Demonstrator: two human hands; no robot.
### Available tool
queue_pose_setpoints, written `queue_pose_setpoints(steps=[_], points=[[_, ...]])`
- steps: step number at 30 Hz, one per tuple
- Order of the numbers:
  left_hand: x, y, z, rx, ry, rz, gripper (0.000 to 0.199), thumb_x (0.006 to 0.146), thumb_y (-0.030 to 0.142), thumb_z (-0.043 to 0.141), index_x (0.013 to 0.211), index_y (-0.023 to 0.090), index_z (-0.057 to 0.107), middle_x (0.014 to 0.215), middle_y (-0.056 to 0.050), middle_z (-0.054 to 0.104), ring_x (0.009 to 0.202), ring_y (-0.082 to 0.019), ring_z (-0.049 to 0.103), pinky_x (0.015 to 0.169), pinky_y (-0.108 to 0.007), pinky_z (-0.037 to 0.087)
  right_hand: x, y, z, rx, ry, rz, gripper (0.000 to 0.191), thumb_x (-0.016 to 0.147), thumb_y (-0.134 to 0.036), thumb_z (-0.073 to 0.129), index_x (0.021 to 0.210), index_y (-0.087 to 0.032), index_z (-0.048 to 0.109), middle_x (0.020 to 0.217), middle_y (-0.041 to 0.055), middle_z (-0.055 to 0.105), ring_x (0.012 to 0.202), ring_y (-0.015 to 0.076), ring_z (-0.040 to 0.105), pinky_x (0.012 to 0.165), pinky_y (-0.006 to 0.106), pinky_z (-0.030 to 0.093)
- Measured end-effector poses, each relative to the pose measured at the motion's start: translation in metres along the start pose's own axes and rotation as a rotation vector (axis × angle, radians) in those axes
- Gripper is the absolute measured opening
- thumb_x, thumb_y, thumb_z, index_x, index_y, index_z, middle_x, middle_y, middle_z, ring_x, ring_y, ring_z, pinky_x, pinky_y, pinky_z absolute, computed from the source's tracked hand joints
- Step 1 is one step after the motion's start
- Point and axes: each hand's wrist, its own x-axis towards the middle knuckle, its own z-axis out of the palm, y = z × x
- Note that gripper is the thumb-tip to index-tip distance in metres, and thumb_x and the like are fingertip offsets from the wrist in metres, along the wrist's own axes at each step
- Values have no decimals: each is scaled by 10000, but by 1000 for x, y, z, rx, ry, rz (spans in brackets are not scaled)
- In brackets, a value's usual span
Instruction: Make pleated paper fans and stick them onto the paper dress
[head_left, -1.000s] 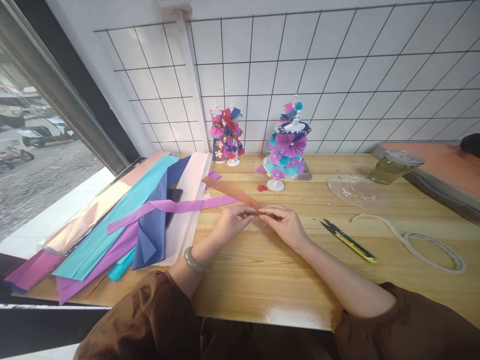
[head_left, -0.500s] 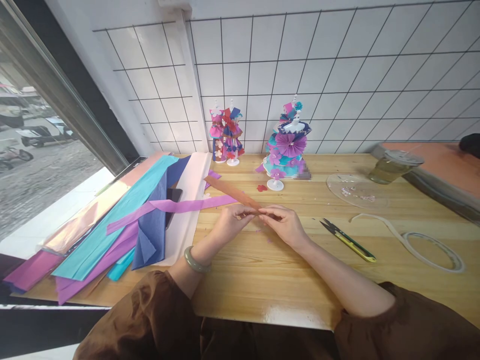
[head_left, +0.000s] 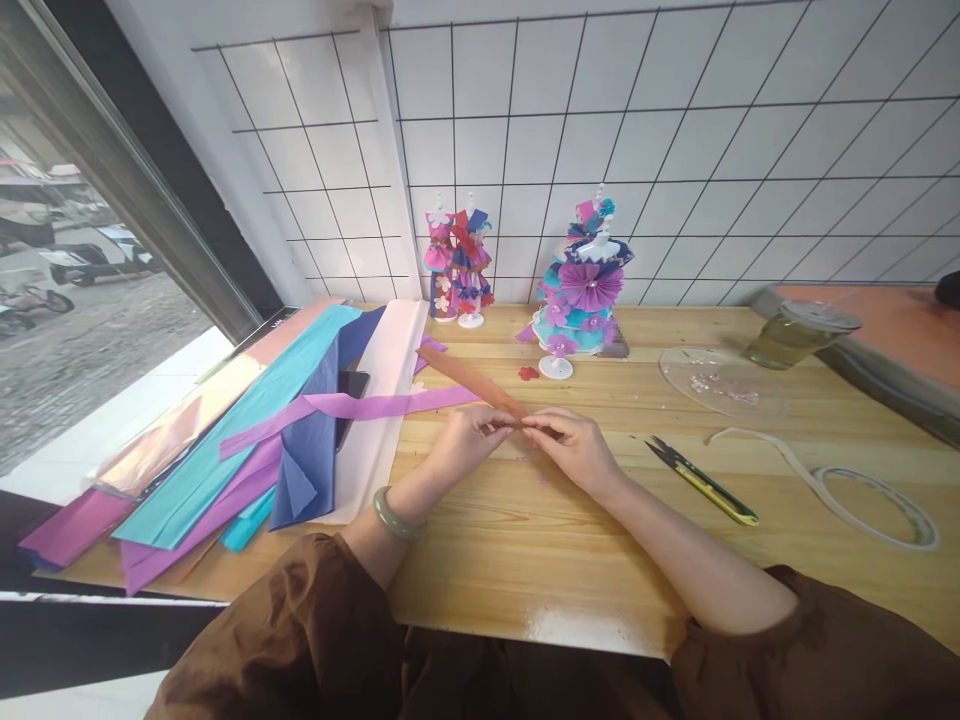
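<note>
Over the middle of the table, a brown strip of crepe paper (head_left: 469, 378) slants from upper left down into my fingers. My left hand (head_left: 471, 440) pinches its near end, and close beside it my right hand (head_left: 571, 447) pinches the same end with thumb and forefinger. The fingertips nearly meet and hide the paper's tip. A purple paper strip (head_left: 390, 402) runs from the left towards my left hand, passing under or behind the brown one; I cannot tell which. Beyond my hands lies a small red paper flower (head_left: 529, 373).
Coloured paper sheets (head_left: 232, 430) pile at left, partly over a dark phone (head_left: 352, 382). Miniature dress forms (head_left: 592, 290) in paper dresses stand by the wall. At right are thread snips (head_left: 705, 482), a tape roll (head_left: 874, 507), a clear plate (head_left: 712, 382) with beads and a drink cup (head_left: 802, 335).
The camera view has shifted slightly, so everything sits a little farther right. Both hands keep their pinch on the brown strip, with hardly any other movement.
</note>
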Motion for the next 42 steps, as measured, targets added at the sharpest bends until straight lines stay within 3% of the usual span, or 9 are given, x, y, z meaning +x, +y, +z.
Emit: queue_pose_setpoints(steps=[7, 16, 26, 33, 37, 42], points=[[0, -1, -1, 25, 3, -14, 181, 775, 243, 540, 880, 186, 675, 828, -36, 675, 676, -114, 566, 623, -220, 439, 1, 1, -1, -82, -8, -91, 163, 805, -275, 521, 871, -214, 656, 887, 64, 644, 802, 182, 599, 637, 291, 488], [0, -2, 1, 42, 11, -10, 162, 770, 247, 545, 843, 185, 674, 810, -29, 675, 673, -113, 572, 628, -218, 442, -1, 5, 1, -17, 30, 11, 115, 770, -255, 572, 836, -198, 648, 871, 61, 641, 734, 170, 595, 599, 281, 482], [0, -1, -1, 54, 4, -1, 160, 770, 249, 546, 825, 178, 679, 800, -38, 674, 675, -120, 576, 626, -222, 439, 0, 4, 1, -11, 22, 21, 121, 768, -264, 571, 824, -192, 649, 858, 63, 643, 726, 173, 590, 602, 286, 476], [1, -3, 1, -37, 41, -64, 194, 765, 263, 553, 903, 175, 657, 853, -44, 676, 717, -131, 594, 650, -236, 450, 0, 6, 1, 13, 62, 48, 112, 754, -271, 581, 791, -186, 645, 814, 55, 636, 691, 168, 591, 584, 280, 473], [1, -2, 3, -153, -4, -92, 299, 727, 226, 592, 1021, 171, 601, 861, -45, 662, 756, -133, 601, 667, -229, 461, 0, 4, 1, 37, 66, 68, 116, 756, -274, 583, 791, -179, 639, 808, 52, 627, 654, 154, 582, 572, 274, 473], [1, 3, 4, -233, -7, -112, 298, 709, 186, 611, 1004, 155, 584, 824, -36, 658, 733, -118, 605, 660, -209, 464, -1, 1, 1, 0, 37, 39, 112, 759, -266, 583, 796, -181, 646, 823, 56, 636, 675, 156, 574, 573, 270, 465]])
